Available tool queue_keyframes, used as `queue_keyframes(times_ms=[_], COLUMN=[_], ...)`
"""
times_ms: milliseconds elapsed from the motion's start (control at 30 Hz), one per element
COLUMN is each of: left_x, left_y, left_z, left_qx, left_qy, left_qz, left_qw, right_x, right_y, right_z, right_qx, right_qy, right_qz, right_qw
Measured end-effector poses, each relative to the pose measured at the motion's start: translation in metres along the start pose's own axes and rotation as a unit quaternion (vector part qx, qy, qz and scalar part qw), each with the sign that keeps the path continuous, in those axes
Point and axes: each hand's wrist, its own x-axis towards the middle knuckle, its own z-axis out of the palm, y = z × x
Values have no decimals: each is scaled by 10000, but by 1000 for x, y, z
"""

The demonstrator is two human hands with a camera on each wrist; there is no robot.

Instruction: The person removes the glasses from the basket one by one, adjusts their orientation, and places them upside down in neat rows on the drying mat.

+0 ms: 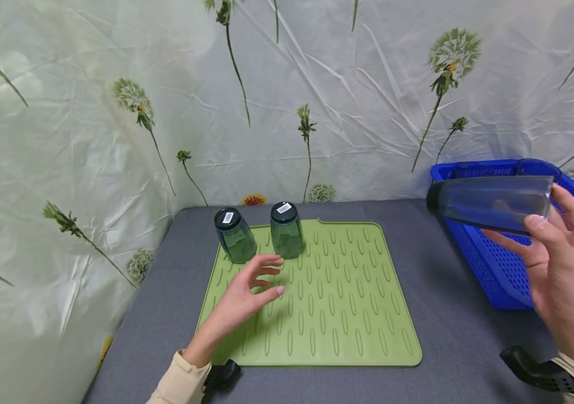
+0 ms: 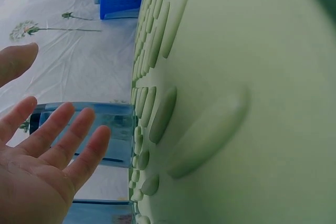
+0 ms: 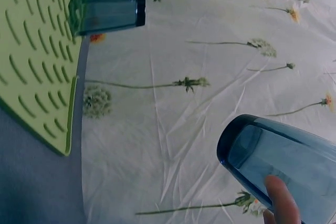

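Note:
My right hand (image 1: pixel 566 264) grips a blue-tinted drinking glass (image 1: pixel 494 203) near its rim, between thumb and fingers. The glass lies on its side in the air, its dark thick base pointing left, in front of a blue plastic basket (image 1: pixel 499 275). In the right wrist view the same glass (image 3: pixel 283 161) shows with a fingertip against its wall. Over the green ribbed mat (image 1: pixel 337 314) hovers my left hand (image 1: pixel 243 292), fingers loosely bent and holding nothing. Just beyond it two glasses, a left one (image 1: pixel 236 238) and a right one (image 1: pixel 287 233), stand upside down on the mat, labels on their bases.
A grey cloth-covered table (image 1: pixel 448 336) carries the mat and the basket. Behind it hangs a pale curtain (image 1: pixel 367 101) with a dandelion print. More glass rims appear at the back of the basket, partly hidden by the held glass.

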Motion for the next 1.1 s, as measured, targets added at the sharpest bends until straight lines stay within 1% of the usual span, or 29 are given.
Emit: queue_keyframes(times_ms=[167,367,533,800,1033,1100], left_x=[0,-1,0,-1,1,1], left_y=[0,0,1,3,7,8], left_z=[-1,-2,-2,-2,-3,-3], left_qx=[7,-3,24,3,80,99], left_qy=[8,32,66,152,189,201], left_qz=[2,1,27,6,39,43], left_qw=[10000,10000,10000,9999,9998,9997], right_x=[-8,-11,-15,-19,-21,-22], right_y=[2,4,7,17,25,28], right_z=[10,16,15,15,15,15], right_qx=[113,340,565,671,1188,1231], right_qy=[25,-94,-201,-543,-771,-835], right_qz=[9,92,250,513,725,749], right_qw=[9999,9993,9979,9949,9873,9860])
